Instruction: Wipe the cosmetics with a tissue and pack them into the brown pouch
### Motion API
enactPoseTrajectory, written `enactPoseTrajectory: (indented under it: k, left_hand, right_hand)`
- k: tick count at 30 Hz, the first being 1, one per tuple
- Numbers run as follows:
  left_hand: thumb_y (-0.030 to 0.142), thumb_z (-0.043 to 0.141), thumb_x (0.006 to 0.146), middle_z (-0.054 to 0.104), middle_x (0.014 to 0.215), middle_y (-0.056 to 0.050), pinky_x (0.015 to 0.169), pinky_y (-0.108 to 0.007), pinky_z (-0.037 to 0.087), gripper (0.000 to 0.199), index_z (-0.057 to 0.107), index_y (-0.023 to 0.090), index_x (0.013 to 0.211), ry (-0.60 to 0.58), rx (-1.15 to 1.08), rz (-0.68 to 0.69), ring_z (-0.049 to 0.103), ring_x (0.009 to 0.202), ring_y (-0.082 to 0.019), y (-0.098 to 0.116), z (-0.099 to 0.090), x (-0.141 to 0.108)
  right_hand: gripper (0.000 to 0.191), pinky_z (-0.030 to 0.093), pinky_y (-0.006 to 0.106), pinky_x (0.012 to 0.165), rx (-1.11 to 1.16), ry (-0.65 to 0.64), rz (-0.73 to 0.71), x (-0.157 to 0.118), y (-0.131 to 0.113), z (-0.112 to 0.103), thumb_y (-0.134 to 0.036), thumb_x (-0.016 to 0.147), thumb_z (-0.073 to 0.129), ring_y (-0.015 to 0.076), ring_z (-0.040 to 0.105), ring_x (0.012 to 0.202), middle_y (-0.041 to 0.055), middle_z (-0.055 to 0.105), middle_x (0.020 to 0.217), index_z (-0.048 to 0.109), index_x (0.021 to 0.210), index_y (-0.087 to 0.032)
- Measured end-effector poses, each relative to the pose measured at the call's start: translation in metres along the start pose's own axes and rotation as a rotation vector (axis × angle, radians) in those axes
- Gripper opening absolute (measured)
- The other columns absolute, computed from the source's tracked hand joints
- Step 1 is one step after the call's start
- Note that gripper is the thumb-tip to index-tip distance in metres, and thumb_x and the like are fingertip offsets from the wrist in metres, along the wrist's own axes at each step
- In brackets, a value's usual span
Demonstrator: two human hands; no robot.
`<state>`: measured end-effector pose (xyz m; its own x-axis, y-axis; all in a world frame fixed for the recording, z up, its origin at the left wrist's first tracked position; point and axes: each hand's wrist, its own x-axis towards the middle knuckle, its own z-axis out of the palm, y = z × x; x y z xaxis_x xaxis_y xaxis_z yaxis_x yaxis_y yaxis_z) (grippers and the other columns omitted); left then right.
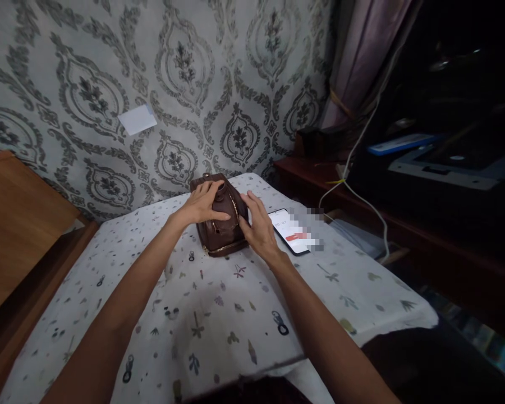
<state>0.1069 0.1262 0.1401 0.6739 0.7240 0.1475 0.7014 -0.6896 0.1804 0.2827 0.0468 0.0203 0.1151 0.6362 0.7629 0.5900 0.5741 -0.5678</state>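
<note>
A brown leather-like bag (225,242) with gold zippers lies on the white patterned cloth (219,297). My left hand (204,203) rests over its top left part, thumb and fingers spread apart on the brown surface. Against the bag's right side is my right hand (257,224), its fingers stretched out and touching the edge beside the curved zipper. Just right of that hand lies a phone (283,224) with a lit screen, partly blurred out.
Behind the cloth stands a patterned wall (185,67) with a white card (137,119) on it. A wooden panel (21,224) is at the left. On the right are a dark red desk (303,177), a white cable (372,210) and a pinkish curtain (357,56).
</note>
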Motion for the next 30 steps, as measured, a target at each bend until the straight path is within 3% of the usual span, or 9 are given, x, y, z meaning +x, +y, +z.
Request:
enactPoseTrajectory:
  k: [5,10,14,18,20,25,30]
  left_hand:
    - [0.059,0.078,0.063,0.04,0.149,-0.017,0.11,-0.058,0.035,0.106,0.032,0.023,0.152,-0.056,0.041,-0.045,0.038,0.137,-0.045,0.006,-0.005,0.002]
    - [0.06,0.077,0.066,0.039,0.151,-0.017,0.11,-0.057,0.035,0.106,0.029,0.023,0.153,-0.077,0.051,-0.05,0.036,0.138,-0.044,0.007,-0.005,0.0]
    - [0.06,0.075,0.069,0.039,0.153,-0.015,0.112,-0.055,0.033,0.102,0.029,0.025,0.153,-0.005,0.045,-0.014,0.036,0.139,-0.042,0.001,0.002,-0.001]
    - [0.055,0.077,0.069,0.04,0.152,-0.014,0.112,-0.053,0.033,0.1,0.031,0.026,0.152,0.024,0.062,0.005,0.038,0.138,-0.04,-0.002,0.005,0.0]
    - [0.053,0.077,0.069,0.04,0.153,-0.014,0.112,-0.053,0.034,0.099,0.031,0.025,0.152,0.03,0.065,0.004,0.037,0.139,-0.04,-0.001,0.005,0.0]
    - [0.044,0.076,0.071,0.041,0.151,-0.015,0.112,-0.053,0.034,0.095,0.032,0.023,0.153,0.032,0.072,-0.015,0.039,0.138,-0.041,0.0,0.006,-0.001]
    - [0.051,0.079,0.068,0.036,0.157,-0.017,0.115,-0.059,0.029,0.103,0.03,0.023,0.155,-0.016,-0.001,0.035,0.032,0.144,-0.043,-0.012,-0.001,0.0]
  right_hand:
    - [0.044,0.045,0.049,0.115,-0.025,0.115,0.022,0.002,-0.002,0.003,-0.023,0.094,0.045,0.0269,0.052,0.136,0.0099,0.055,0.145,0.055,0.137,-0.025]
    - [0.042,0.06,0.043,0.09,-0.004,0.304,0.08,0.007,0.008,-0.006,-0.017,0.094,0.04,0.0242,0.07,0.107,0.0137,0.066,0.124,0.055,0.133,-0.019]
    - [0.042,0.049,0.05,0.107,-0.106,0.243,-0.001,0.002,-0.006,0.0,-0.028,0.097,0.045,0.0273,0.056,0.13,0.017,0.06,0.137,0.052,0.137,-0.017]
    - [0.081,0.034,0.061,0.116,-0.266,0.101,-0.014,-0.01,-0.03,0.024,-0.053,0.093,0.054,0.0363,0.029,0.15,0.0253,0.03,0.16,0.024,0.156,-0.011]
    - [0.087,0.025,0.064,0.119,-0.353,0.058,-0.016,-0.016,-0.037,0.037,-0.053,0.095,0.052,0.0365,0.021,0.153,0.0273,0.025,0.162,0.013,0.158,-0.006]
    - [0.073,0.018,0.063,0.121,-0.482,0.051,-0.026,-0.025,-0.04,0.062,-0.034,0.101,0.04,0.0338,0.022,0.153,0.0302,0.032,0.158,0.011,0.158,0.001]
    - [0.065,0.022,0.061,0.12,-0.537,0.089,-0.047,-0.026,-0.035,0.067,-0.031,0.101,0.038,0.033,0.027,0.151,0.0302,0.038,0.155,0.021,0.155,0.002]
